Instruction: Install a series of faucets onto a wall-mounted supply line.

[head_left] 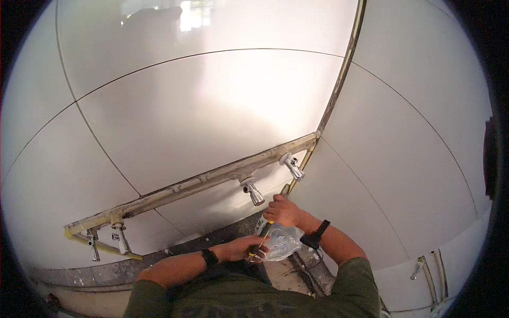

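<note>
My left hand (243, 249) is closed round a yellow-and-black handle (260, 243) in front of my chest. Just above it and to the right, my right hand (286, 212) is curled round a slim tool whose dull metal end (286, 189) sticks out past the fingers. Whether the handle and the metal end are one tool, I cannot tell. A white printed piece (260, 224) shows between the hands. Below my right hand, against the wrist, hangs a crumpled clear plastic bag (283, 245); what grips it is hidden.
Chrome angle valves (253, 193) stick out in pairs from a rough, filled channel (201, 179) across the white tiled wall. A yellow pipe (114, 249) runs below its left end. Another valve (417, 269) sits on the right-hand wall. Dark, dusty flooring (196, 245) lies along the wall's foot.
</note>
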`<act>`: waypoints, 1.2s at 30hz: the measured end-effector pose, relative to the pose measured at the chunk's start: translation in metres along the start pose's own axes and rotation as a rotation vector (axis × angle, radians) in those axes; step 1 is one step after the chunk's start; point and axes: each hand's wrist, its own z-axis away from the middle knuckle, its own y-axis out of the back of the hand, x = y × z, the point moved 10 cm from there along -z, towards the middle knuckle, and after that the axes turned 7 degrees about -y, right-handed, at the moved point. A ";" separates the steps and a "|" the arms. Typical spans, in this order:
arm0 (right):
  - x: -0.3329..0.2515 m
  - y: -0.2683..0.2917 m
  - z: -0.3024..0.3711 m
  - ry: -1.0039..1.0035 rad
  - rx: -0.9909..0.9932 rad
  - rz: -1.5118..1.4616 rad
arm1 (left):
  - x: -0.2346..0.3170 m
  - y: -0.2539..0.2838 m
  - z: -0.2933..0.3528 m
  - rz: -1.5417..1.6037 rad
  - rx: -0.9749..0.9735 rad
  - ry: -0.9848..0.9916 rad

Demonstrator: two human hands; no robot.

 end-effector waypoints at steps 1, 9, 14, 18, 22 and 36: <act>0.002 -0.016 0.002 0.007 -0.128 0.094 | -0.003 -0.003 -0.010 -0.003 -0.001 0.013; 0.045 0.046 0.034 -0.788 0.353 -0.052 | 0.025 0.052 -0.044 0.013 0.408 -0.244; 0.082 -0.014 0.074 -1.287 0.617 -1.083 | 0.045 0.065 -0.064 -0.042 0.320 -0.330; 0.092 -0.029 0.041 -1.152 0.633 -1.361 | 0.050 0.074 -0.072 -0.143 0.332 -0.338; 0.097 -0.038 0.041 -1.249 0.564 -1.229 | 0.056 0.067 -0.071 -0.161 0.272 -0.354; 0.110 0.007 0.039 -1.165 0.792 -0.874 | 0.096 0.087 -0.100 -0.422 0.274 -0.434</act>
